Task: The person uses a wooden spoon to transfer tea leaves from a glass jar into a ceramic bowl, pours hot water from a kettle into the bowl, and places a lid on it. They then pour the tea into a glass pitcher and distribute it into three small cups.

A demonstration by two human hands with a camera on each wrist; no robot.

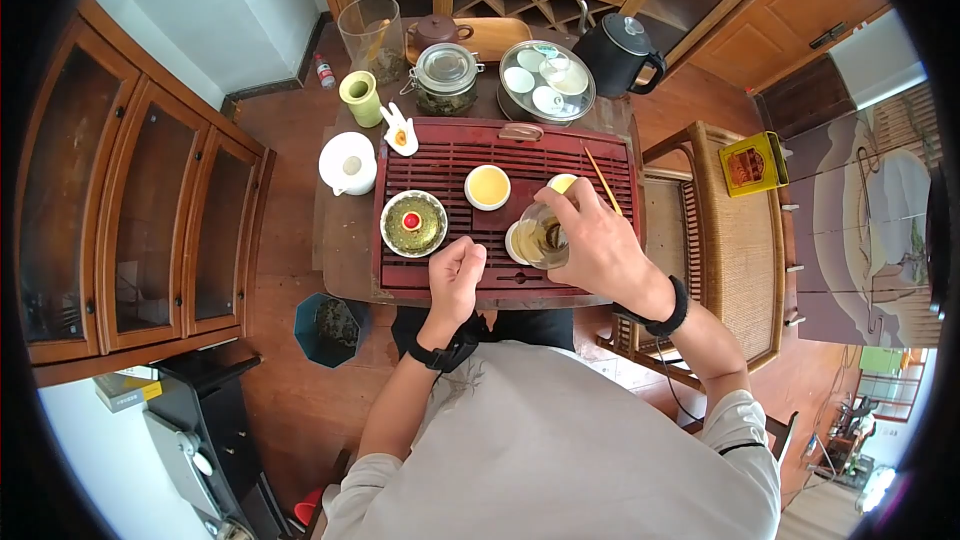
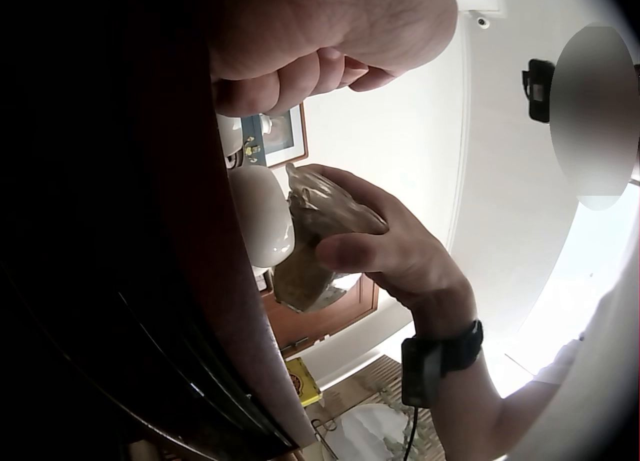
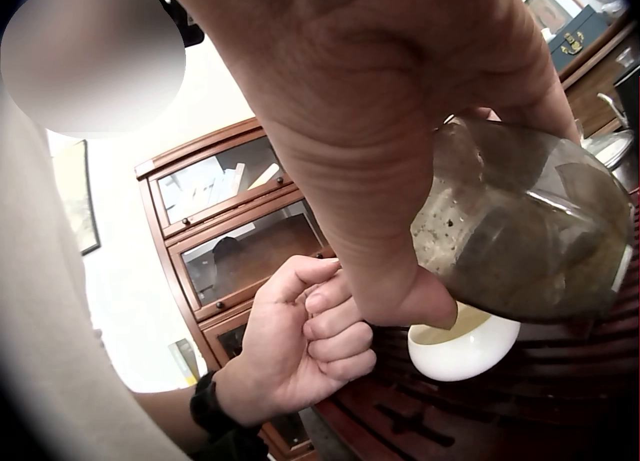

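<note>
My right hand (image 1: 608, 252) grips a clear glass tea pitcher (image 1: 543, 238) by its sides, thumb and fingers spread around it. The pitcher is tipped over a white teacup (image 3: 465, 353) with pale yellow tea inside. A second cup of tea (image 1: 488, 186) stands further back on the slatted red tea tray (image 1: 450, 155), and a third teacup (image 1: 562, 181) shows partly behind the right hand. My left hand (image 1: 457, 277) is curled into a fist at the tray's front edge, holding nothing. Beside it sits a lidded gaiwan (image 1: 414, 224) with a red knob.
Left of the tray stand a white pot (image 1: 348, 164) and a green holder (image 1: 361, 98). A glass jar (image 1: 446, 78), a lidded pan of cups (image 1: 546, 83) and a black kettle (image 1: 621, 52) line the back. A wooden pick (image 1: 603, 180) lies along the tray's right side.
</note>
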